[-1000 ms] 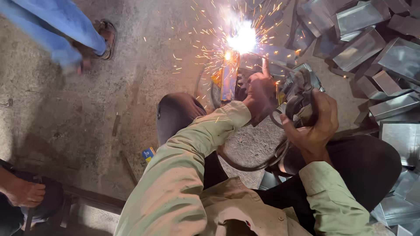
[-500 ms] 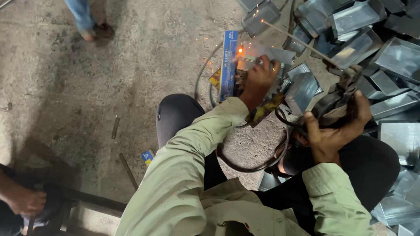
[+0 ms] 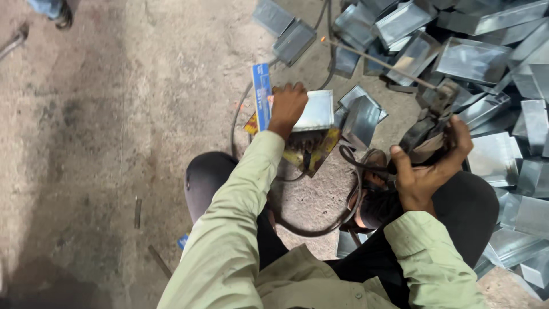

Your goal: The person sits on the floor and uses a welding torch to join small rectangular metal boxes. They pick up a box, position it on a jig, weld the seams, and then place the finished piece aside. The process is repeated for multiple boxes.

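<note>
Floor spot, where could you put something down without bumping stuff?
The concrete floor left of the blue box and left hand is bare. A smaller bare patch lies between the knees. Right of the right hand, metal trays are crowded.

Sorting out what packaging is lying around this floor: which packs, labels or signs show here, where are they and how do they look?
Blue pack: slim, oblong, on edge just left of the left hand, with white print.
Yellow-red printed sheet: flat under the metal piece.
No signs or screens.
</note>
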